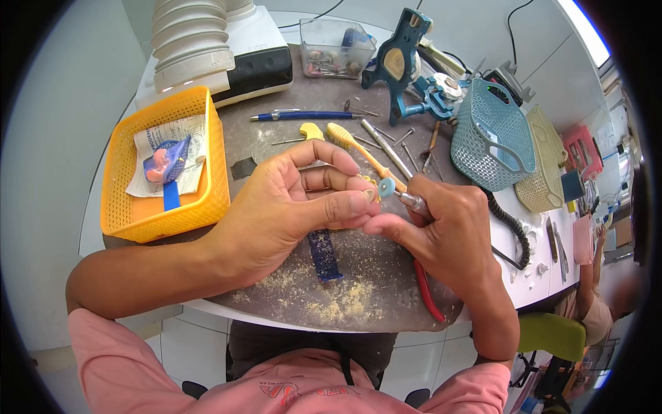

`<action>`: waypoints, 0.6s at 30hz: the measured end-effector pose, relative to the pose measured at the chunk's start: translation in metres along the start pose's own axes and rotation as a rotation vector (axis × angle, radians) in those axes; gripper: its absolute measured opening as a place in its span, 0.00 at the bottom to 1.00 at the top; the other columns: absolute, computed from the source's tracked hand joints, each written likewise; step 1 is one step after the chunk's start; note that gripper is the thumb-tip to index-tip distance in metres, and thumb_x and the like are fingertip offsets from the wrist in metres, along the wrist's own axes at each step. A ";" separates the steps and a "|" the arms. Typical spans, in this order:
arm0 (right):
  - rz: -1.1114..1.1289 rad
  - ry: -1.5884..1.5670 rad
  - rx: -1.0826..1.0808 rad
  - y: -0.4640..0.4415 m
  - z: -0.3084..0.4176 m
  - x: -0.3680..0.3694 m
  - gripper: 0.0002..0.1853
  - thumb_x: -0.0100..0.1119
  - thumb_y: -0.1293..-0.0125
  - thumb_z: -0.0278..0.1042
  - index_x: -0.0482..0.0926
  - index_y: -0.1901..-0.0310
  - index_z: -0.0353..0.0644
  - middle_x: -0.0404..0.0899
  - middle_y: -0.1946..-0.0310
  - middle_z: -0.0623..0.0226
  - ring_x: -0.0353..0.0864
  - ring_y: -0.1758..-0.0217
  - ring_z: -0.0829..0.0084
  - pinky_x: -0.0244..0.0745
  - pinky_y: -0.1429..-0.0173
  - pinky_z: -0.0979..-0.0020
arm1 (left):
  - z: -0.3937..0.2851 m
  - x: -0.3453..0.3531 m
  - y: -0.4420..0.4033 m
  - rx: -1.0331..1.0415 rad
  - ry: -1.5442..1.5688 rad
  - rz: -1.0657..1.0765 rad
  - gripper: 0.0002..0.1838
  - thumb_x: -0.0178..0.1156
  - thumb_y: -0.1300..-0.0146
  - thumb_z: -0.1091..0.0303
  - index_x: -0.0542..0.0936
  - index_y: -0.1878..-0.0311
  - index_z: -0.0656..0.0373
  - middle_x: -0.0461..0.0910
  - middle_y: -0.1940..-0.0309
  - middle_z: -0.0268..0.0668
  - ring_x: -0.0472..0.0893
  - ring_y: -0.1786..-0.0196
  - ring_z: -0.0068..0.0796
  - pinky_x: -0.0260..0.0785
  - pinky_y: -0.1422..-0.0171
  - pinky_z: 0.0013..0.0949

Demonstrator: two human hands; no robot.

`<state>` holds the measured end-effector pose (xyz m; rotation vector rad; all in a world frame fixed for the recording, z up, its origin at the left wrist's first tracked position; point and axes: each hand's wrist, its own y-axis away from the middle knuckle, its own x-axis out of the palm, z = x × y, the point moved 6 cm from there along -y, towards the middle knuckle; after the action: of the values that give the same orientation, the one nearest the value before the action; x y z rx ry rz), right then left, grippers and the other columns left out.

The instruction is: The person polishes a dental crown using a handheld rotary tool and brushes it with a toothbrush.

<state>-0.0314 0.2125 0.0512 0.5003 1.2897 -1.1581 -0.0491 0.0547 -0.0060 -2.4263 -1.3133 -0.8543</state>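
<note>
My right hand [452, 221] is closed around a metal rotary handpiece [414, 201], its black coiled cord running off to the right. A small pale-blue disc [386, 187] sits on the handpiece's tip. Between the thumb and fingers of my left hand [296, 196] is a small yellowish dental piece [370, 195], mostly covered by the fingertips. The disc is right beside this piece; whether they touch I cannot tell. Below the hands, yellow shavings [345, 300] lie scattered around a dark blue strip [323, 255]. Red-handled pliers [428, 293] rest under my right wrist.
A yellow basket [110, 186] with papers and a pink dental model stands at left. Behind lie a yellow-handled brush [362, 150], a blue pen [303, 116] and several metal tools. A blue articulator [396, 69] and a teal basket [483, 138] stand back right. Another person sits far right.
</note>
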 end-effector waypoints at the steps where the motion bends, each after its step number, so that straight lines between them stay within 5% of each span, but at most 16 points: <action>1: 0.001 -0.003 0.003 0.000 0.000 0.000 0.31 0.72 0.49 0.65 0.75 0.78 0.39 0.74 0.88 0.65 0.75 0.86 0.66 0.68 0.79 0.67 | 0.000 0.000 0.000 -0.007 -0.003 0.001 0.16 0.65 0.35 0.76 0.71 0.48 0.59 0.79 0.54 0.35 0.83 0.48 0.29 0.78 0.42 0.31; 8: 0.012 -0.006 0.001 0.000 0.000 0.002 0.31 0.72 0.49 0.65 0.76 0.78 0.39 0.74 0.88 0.64 0.76 0.86 0.66 0.68 0.79 0.66 | 0.001 -0.001 0.000 -0.009 -0.046 -0.007 0.18 0.66 0.36 0.76 0.70 0.48 0.58 0.78 0.55 0.33 0.82 0.50 0.26 0.77 0.45 0.29; 10: -0.033 -0.027 -0.046 0.002 0.001 0.003 0.28 0.76 0.53 0.59 0.78 0.76 0.37 0.67 0.89 0.63 0.64 0.87 0.66 0.62 0.79 0.68 | 0.001 0.000 0.000 -0.008 -0.046 -0.006 0.18 0.66 0.37 0.76 0.70 0.47 0.58 0.78 0.56 0.33 0.82 0.50 0.25 0.76 0.45 0.28; 18: -0.018 -0.001 -0.018 0.001 0.001 0.001 0.30 0.73 0.51 0.63 0.78 0.76 0.38 0.71 0.88 0.63 0.71 0.87 0.66 0.66 0.79 0.67 | 0.000 0.001 0.000 -0.003 -0.061 0.017 0.19 0.67 0.37 0.76 0.70 0.46 0.58 0.77 0.56 0.31 0.80 0.50 0.23 0.76 0.46 0.27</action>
<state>-0.0296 0.2115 0.0502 0.4758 1.3047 -1.1601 -0.0484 0.0554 -0.0051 -2.4808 -1.3119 -0.7845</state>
